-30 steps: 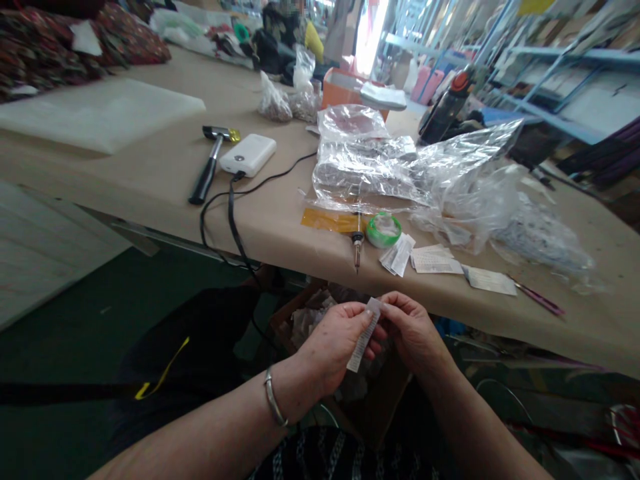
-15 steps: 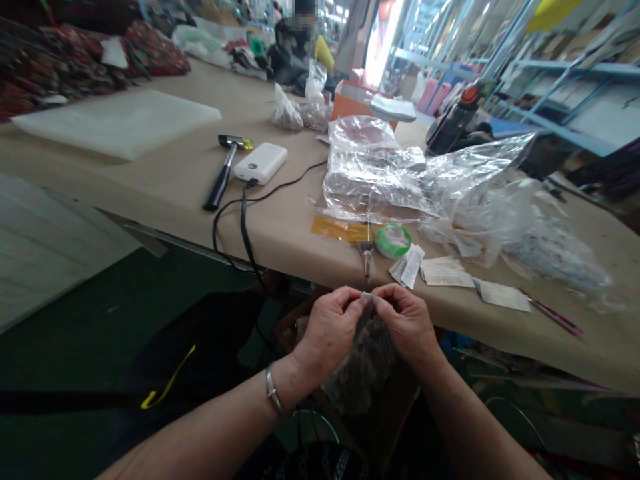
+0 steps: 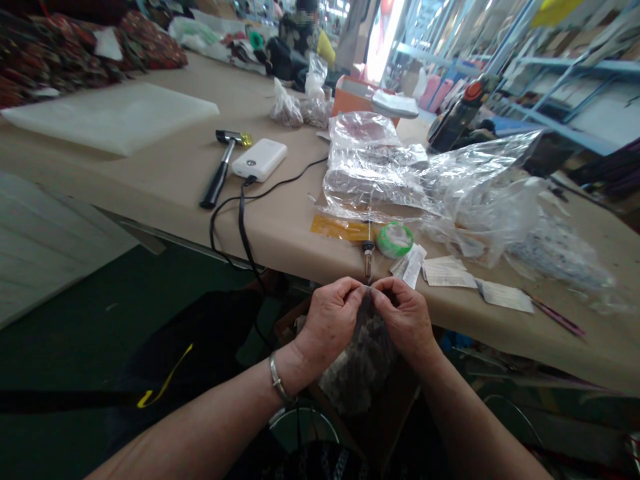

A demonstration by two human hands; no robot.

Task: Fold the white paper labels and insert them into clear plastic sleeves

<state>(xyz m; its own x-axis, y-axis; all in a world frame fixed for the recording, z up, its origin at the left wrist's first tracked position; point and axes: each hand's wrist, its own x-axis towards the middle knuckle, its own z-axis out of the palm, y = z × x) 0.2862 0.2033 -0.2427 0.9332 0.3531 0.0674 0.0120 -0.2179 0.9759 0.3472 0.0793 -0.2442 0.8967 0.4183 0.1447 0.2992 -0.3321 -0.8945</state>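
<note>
A brown-covered surface (image 3: 285, 227) spreads beyond the hands, with blue shelving (image 3: 575, 63) far off to their right and a person (image 3: 295, 33) past its far side. Clear plastic (image 3: 375, 180) lies ahead, a hammer (image 3: 216, 183) ahead and left, printed slips (image 3: 450, 273) to the right. The left hand (image 3: 333, 317) and right hand (image 3: 405, 320) are pinched nearly closed, fingertips together on a small pale piece (image 3: 367, 288) just off the near edge; fingers hide most of it, so its long axis cannot be told. Just beyond, a thin tool (image 3: 369, 253) points toward the hands, its length running away from them.
</note>
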